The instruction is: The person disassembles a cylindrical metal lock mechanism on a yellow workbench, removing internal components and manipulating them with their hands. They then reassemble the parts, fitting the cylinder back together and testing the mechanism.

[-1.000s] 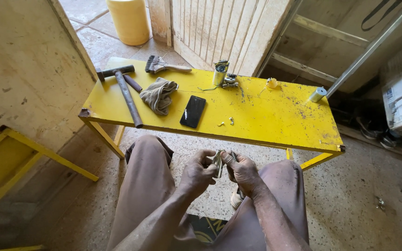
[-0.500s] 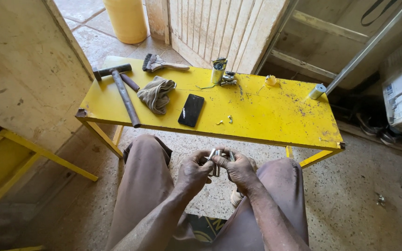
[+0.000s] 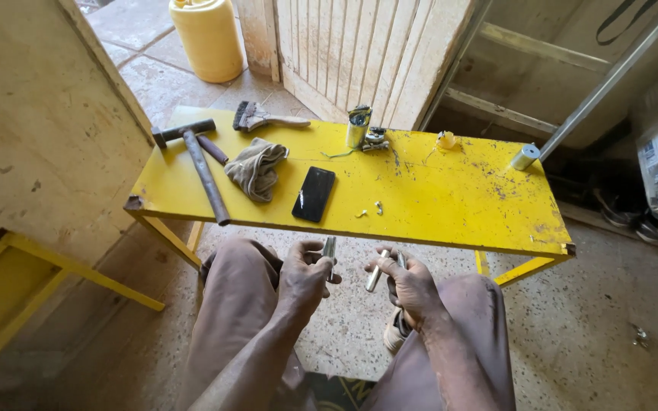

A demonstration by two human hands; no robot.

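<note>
Head camera, looking down past the knees of a seated person in brown trousers: two bare hands work below the near edge of a yellow metal table [image 3: 451,205]. The left hand [image 3: 304,275] is curled closed around a small grey metal part [image 3: 330,250] that stands up between thumb and forefinger. The right hand [image 3: 411,284] is clamped on a short silver rod [image 3: 375,272], which slants up and to the left out of the fist; a second bit of metal shows at the fingers, too small to make out. The two hands are apart, with bare speckled floor between them, and neither touches the table.

On the tabletop, a long-handled hammer [image 3: 199,164] lies diagonally at the left end, its head toward the far corner. Just beside it lies a crumpled grey cloth [image 3: 253,167], and next to the cloth a black phone [image 3: 314,194] lies face up. A brush [image 3: 264,118] with a wooden handle rests near the far edge. Farther along that edge stands a small metal cylinder [image 3: 357,128] with a dark fitting touching its base. A few tiny loose pieces [image 3: 371,209] lie near the front edge, right of the phone. A silver pipe [image 3: 595,87] leans onto the right end of the table. A yellow plastic jerrycan [image 3: 209,38] stands on the paving beyond, beside a pale slatted wooden door [image 3: 359,53]
</note>
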